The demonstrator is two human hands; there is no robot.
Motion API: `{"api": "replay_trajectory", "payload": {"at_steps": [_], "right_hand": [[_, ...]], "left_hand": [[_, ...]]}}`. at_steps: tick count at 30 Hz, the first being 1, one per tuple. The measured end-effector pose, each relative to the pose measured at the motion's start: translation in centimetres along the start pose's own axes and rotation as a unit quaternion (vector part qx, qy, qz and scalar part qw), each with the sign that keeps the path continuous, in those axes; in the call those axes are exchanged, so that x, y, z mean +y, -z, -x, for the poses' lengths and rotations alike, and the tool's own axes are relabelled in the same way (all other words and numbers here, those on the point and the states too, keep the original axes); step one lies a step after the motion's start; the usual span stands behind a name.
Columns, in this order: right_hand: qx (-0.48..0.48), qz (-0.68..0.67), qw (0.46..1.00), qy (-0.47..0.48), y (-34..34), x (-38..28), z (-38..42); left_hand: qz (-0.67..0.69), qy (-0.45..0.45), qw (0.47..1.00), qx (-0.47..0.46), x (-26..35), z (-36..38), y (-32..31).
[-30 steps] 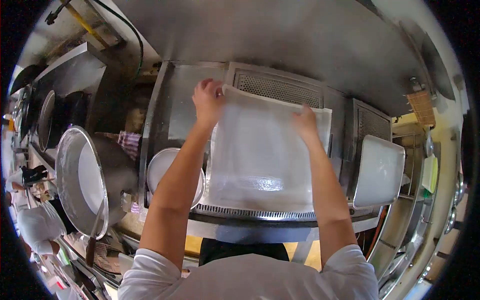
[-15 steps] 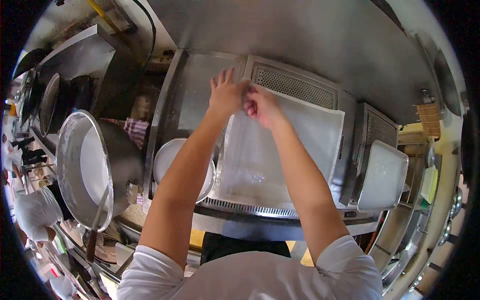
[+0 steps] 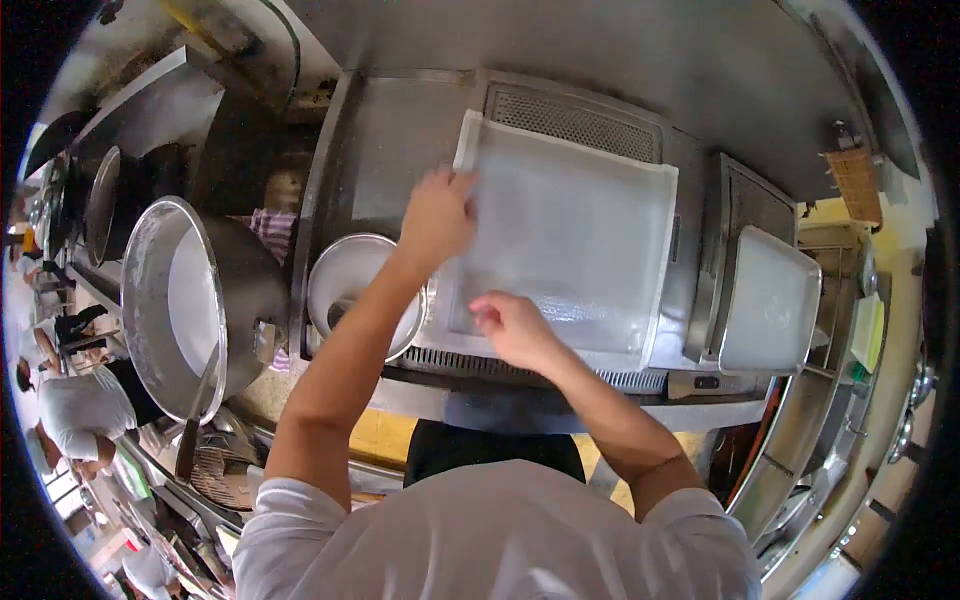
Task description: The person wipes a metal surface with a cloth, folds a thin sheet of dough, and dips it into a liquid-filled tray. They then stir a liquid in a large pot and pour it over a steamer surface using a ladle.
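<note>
A translucent white cloth-like sheet (image 3: 570, 230) with a pale border lies flat over a steel cooking surface, a wet shiny patch near its front edge. My left hand (image 3: 438, 222) is over the sheet's left edge, back of the hand up, fingers pointing away and slightly blurred; it appears open. Nearer to me, my right hand (image 3: 515, 330) is over the sheet's front left part. Its fingers are curled, with the fingertips close together, and I cannot make out what is between them. A round metal pan (image 3: 350, 265) with a ladle-like tool in it sits left of the sheet, partly behind my left forearm.
At the left stands a big metal pot (image 3: 245, 310) holding white liquid, a long-handled tool (image 3: 187, 450) leaning in it. On the right is a shallow rectangular tray (image 3: 770, 300). Perforated metal plates (image 3: 575, 125) lie behind the sheet. Another person (image 3: 85, 410) is at far left.
Both hands have moved from the sheet's far left corner toward me, the right one further, and are now apart. That corner is uncovered. My view has shifted slightly.
</note>
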State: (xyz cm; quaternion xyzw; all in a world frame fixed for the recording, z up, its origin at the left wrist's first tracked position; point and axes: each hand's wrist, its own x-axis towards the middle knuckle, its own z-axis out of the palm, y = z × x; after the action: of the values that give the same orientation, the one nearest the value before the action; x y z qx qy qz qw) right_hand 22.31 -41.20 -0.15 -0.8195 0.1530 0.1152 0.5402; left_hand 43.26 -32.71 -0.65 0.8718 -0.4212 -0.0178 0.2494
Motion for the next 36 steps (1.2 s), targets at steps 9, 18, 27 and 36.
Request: {"api": "replay_trajectory", "payload": {"at_steps": [9, 18, 27, 36], "right_hand": [[-0.102, 0.455, 0.882, -0.07, 7.7, 4.2, 6.9], [0.072, 0.349, 0.924, -0.14, 17.0, 10.0, 13.1], [0.379, 0.255, 0.887, -0.062, 28.4, 11.7, -3.9], [0.333, 0.412, 0.844, -0.086, 29.7, 10.8, -11.0]], "left_hand": [[-0.084, -0.032, 0.962, -0.256, 8.5, 14.1, 1.2], [-0.011, 0.013, 0.986, -0.166, 10.8, 13.5, 0.3], [0.171, 0.017, 0.985, -0.031, 18.6, 14.8, -2.4], [0.184, 0.122, 0.975, -0.019, 18.4, 20.3, -1.6]]}}
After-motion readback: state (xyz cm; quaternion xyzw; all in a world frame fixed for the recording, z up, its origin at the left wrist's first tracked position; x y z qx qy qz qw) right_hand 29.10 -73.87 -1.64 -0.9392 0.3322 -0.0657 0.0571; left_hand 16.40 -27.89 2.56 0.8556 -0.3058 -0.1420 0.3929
